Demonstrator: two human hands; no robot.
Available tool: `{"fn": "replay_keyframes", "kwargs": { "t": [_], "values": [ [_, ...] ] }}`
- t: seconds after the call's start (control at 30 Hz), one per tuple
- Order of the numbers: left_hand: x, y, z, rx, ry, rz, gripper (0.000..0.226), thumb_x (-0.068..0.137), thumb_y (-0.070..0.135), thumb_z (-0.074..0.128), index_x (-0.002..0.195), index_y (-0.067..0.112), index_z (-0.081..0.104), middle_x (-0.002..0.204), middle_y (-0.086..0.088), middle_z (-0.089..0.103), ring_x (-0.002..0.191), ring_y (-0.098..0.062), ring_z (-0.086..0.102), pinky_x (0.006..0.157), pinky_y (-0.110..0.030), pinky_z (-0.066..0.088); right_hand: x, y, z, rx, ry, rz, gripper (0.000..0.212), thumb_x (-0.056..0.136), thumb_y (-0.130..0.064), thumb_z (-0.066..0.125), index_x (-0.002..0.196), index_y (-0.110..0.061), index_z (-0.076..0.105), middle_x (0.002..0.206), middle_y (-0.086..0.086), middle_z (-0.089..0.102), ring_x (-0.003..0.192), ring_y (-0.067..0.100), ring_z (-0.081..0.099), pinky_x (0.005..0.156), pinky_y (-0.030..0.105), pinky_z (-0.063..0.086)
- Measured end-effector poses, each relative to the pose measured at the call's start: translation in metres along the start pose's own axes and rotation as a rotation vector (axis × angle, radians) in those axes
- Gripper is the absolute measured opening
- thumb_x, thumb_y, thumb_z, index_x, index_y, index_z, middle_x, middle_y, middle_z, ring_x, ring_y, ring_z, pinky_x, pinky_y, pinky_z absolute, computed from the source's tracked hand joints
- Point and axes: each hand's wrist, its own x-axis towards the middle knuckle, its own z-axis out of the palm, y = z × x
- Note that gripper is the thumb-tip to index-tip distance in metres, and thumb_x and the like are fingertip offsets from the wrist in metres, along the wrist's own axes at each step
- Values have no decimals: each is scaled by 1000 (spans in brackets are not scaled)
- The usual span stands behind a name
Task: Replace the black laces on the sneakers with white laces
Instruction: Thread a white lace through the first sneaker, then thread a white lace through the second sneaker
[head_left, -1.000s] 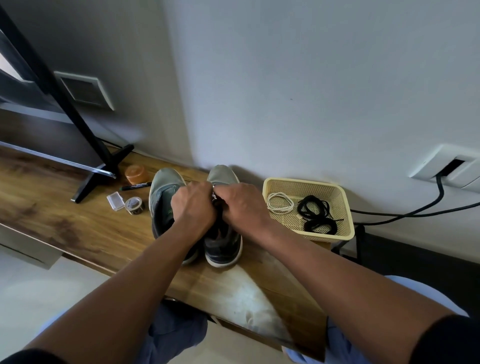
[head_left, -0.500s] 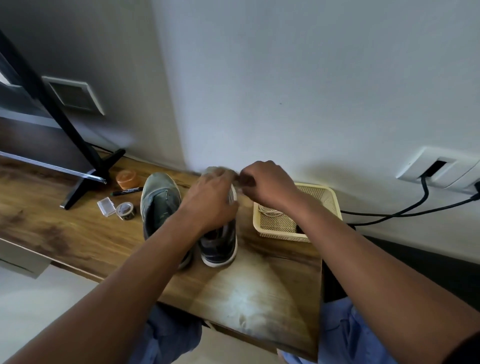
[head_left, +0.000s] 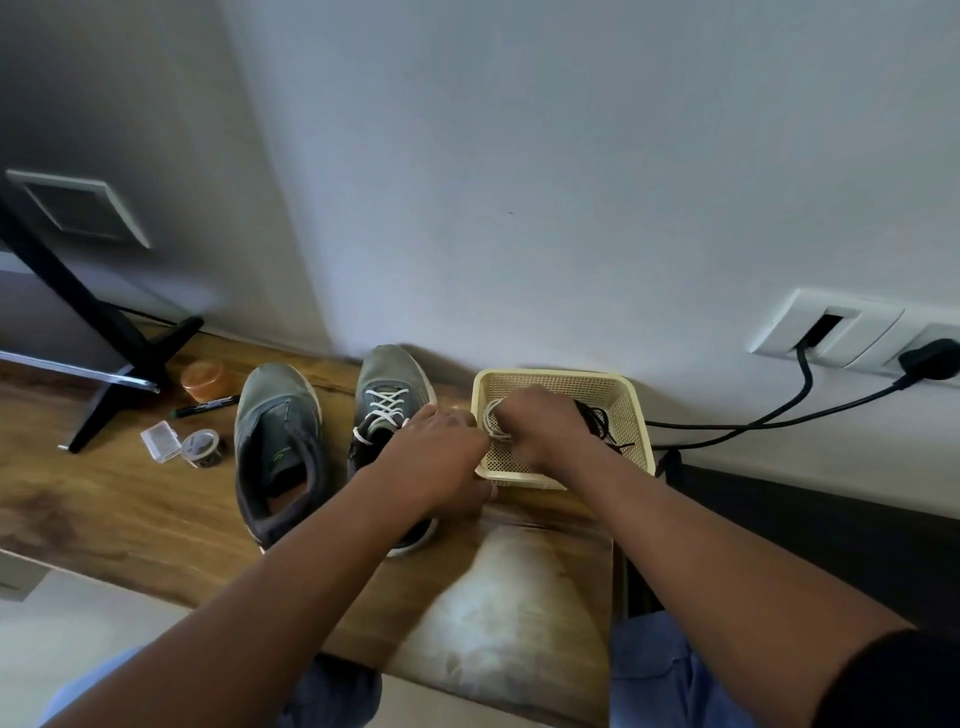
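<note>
Now | right hand (head_left: 540, 426) inside basket (head_left: 636, 415), fingers curled on coiled white lace (head_left: 493, 421) | left hand (head_left: 441, 457) just left of basket, grip unclear | black laces (head_left: 597, 418) in basket | laced sneaker (head_left: 387, 405) beside basket, unlaced sneaker (head_left: 275, 441) further left

Grey sneakers (head_left: 332, 447) sitting on brown wood-grain bench (head_left: 104, 499), white laces (head_left: 385, 406) criss-crossing one, pale yellow perforated basket (head_left: 636, 415) holding black laces (head_left: 602, 421), orange jar (head_left: 203, 378) near the back edge

I count two sneakers (head_left: 278, 447) (head_left: 387, 410), one basket (head_left: 636, 415), one orange jar (head_left: 203, 378), one marker (head_left: 205, 406), one tape roll (head_left: 201, 447), one clear box (head_left: 161, 441) on my worktop (head_left: 104, 499).
</note>
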Motion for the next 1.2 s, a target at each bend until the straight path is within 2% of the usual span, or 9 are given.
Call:
{"fn": "replay_keyframes", "kwargs": {
  "t": [0.13,0.33,0.47,0.57,0.63,0.77,0.9,1.1,1.2],
  "values": [
    [2,4,4,-6,1,7,57,93,57,63,138,22,60,145,-6,53,138,-24,46,126,-41,21,-1,3,8,-10,65,7,19,84,-11,60,99,-17,69,101,11,69,104,37,63,77,39,49],
    [3,0,0,-43,66,-4,50,92,56,62,131,24,65,138,-1,58,134,-23,51,121,-38,30,0,4,-3,44,121,71,10,83,-23,66,90,-18,68,95,11,71,96,37,68,69,36,44],
    [-6,-12,-11,-289,230,-90,49,95,42,64,139,22,60,143,-2,58,133,-26,55,109,-39,44,7,-4,-36,155,204,165,11,76,-25,69,84,-18,70,83,5,69,80,32,69,60,28,41],
    [-19,-25,-18,-533,435,-155,55,102,31,61,153,18,46,153,-7,52,141,-27,49,115,-43,41,9,-22,-63,341,286,145,11,73,-30,73,83,-25,73,75,-5,67,69,22,63,51,21,30],
    [-28,-33,-20,-663,545,-177,51,106,28,58,155,22,46,153,-4,53,141,-22,49,117,-42,41,8,-35,-78,501,337,113,8,71,-28,72,80,-27,73,72,-9,66,67,17,63,50,21,35],
    [-49,-51,-27,-855,778,-238,24,106,28,58,127,34,69,112,19,74,104,-1,69,88,-36,58,7,-61,-98,752,388,52,6,81,-34,82,82,-29,78,73,-12,72,72,9,68,63,28,54],
    [-79,-74,-29,-850,867,-336,11,98,27,71,101,32,80,86,19,77,79,-2,72,74,-38,62,2,-88,-102,898,353,-18,13,84,-40,82,84,-27,80,72,-11,73,72,7,69,68,33,57],
    [-120,-104,-21,-873,862,-500,4,92,33,79,89,32,82,75,13,75,64,-7,68,65,-34,59,0,-130,-103,928,287,-108,19,92,-47,70,78,-34,75,64,-23,68,58,-4,60,60,23,44],
    [-136,-123,-17,-894,837,-602,9,92,32,78,84,31,80,72,9,75,63,-12,69,63,-32,53,2,-137,-114,1153,288,-64,22,97,-29,68,77,-26,77,73,-12,75,75,8,72,77,37,59]
  ]
}}
